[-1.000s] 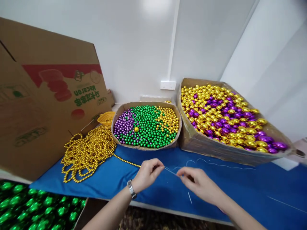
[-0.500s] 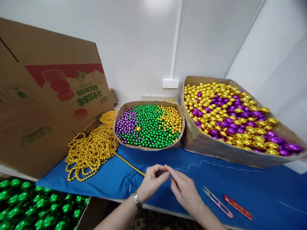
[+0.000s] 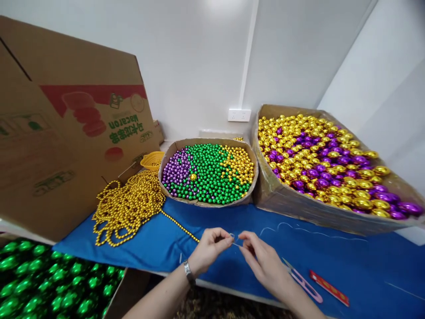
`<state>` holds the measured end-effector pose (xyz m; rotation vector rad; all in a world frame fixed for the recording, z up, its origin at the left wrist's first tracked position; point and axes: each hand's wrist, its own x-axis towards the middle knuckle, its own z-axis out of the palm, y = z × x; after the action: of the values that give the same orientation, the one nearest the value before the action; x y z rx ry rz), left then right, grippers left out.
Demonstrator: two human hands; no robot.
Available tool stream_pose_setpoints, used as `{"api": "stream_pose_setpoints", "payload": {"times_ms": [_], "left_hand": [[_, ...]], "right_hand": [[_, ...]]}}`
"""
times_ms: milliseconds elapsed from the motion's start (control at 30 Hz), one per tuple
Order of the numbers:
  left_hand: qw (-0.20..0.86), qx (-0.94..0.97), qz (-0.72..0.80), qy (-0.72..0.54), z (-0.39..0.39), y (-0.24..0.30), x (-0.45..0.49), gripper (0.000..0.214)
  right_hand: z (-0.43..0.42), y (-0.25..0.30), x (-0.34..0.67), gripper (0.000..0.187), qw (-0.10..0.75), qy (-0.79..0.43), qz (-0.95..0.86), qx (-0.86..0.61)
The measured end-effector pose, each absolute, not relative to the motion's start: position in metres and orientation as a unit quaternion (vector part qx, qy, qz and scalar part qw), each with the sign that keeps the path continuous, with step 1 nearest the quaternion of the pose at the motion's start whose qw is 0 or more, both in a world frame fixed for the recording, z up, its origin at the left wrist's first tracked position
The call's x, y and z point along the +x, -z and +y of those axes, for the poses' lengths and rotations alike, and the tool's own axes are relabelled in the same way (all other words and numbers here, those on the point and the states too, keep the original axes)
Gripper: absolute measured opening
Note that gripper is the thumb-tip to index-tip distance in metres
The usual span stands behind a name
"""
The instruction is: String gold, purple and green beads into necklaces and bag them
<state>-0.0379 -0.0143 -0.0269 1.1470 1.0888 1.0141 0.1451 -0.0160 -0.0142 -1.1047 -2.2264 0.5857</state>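
Observation:
My left hand [image 3: 212, 250], with a silver watch [image 3: 188, 271] at its wrist, pinches a thin pale thread [image 3: 235, 244] that makes a small loop above the fingertips. Just to its right, my right hand [image 3: 260, 254] has its fingers bent, and the thread spans the narrow gap to its fingertips. A strand of small gold beads [image 3: 181, 227] runs from a heaped pile of gold bead strands [image 3: 129, 208] to behind my left hand. Pink-handled thread snips [image 3: 307, 285] lie right of my right hand, beside a red packet [image 3: 329, 288].
A box [image 3: 209, 204] of small purple, green and gold beads stands behind my hands. Right of it is a larger box [image 3: 299, 212] of gold and purple beads. A tall carton [image 3: 83, 177], a yellow basket [image 3: 152, 159] and large green beads [image 3: 59, 283] are leftward. Blue cloth [image 3: 232, 274] covers the table.
My hands have drawn slightly apart, and a thread loop now shows between the fingertips. The right hand has shifted a little to the right. The view has shifted slightly.

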Motion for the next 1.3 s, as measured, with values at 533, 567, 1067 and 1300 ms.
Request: {"api": "stream_pose_setpoints", "payload": {"times_ms": [533,567,1067,1300], "left_hand": [[0.603,0.469,0.464,-0.448,-0.018,0.031,-0.036,0.028],[0.593,0.477,0.466,-0.452,-0.018,0.031,-0.036,0.027],[0.396,0.632,0.512,-0.427,-0.022,0.026,-0.032,0.023],[0.451,0.610,0.500,-0.418,-0.015,0.033,-0.031,0.023]], "right_hand": [[-0.016,0.026,0.132,0.022,0.358,-0.021,-0.850,-0.386],[-0.018,0.027,0.131,0.021,0.350,-0.008,-0.850,-0.392],[-0.017,0.035,0.113,0.019,0.467,-0.313,-0.675,-0.478],[-0.010,0.014,0.113,0.022,0.555,-0.498,-0.511,-0.427]]}}
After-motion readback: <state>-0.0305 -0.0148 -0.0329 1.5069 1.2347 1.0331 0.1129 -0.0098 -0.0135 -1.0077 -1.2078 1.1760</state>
